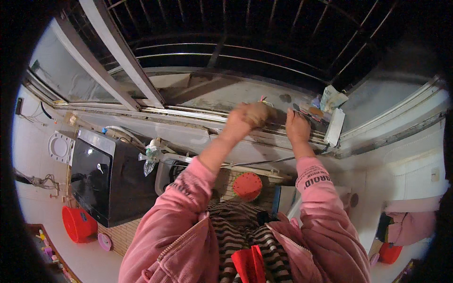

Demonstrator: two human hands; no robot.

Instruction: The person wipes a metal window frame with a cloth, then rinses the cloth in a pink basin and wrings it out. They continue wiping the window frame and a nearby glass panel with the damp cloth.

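Observation:
Over the window sill [212, 96], my left hand [246, 116] is curled and blurred at the fingers. It seems closed around something brownish that I cannot make out. A small pale-and-pink strip [265, 101] shows just beyond it. My right hand [298, 127] is closed at the sliding-window track, to the right of the left hand. Close to its fingertips lie a dark thin item [306, 113] and a small brownish round piece [315, 112]. What the right hand grips, if anything, is hidden.
At the sill's right end are a crumpled pale packet [332, 99] and a white oblong box [334, 127]. Metal bars [269, 54] stand outside. Below left is a dark-topped appliance [111, 177], with a red bucket [78, 224] nearby. A watermelon-patterned stool [247, 186] stands on the floor.

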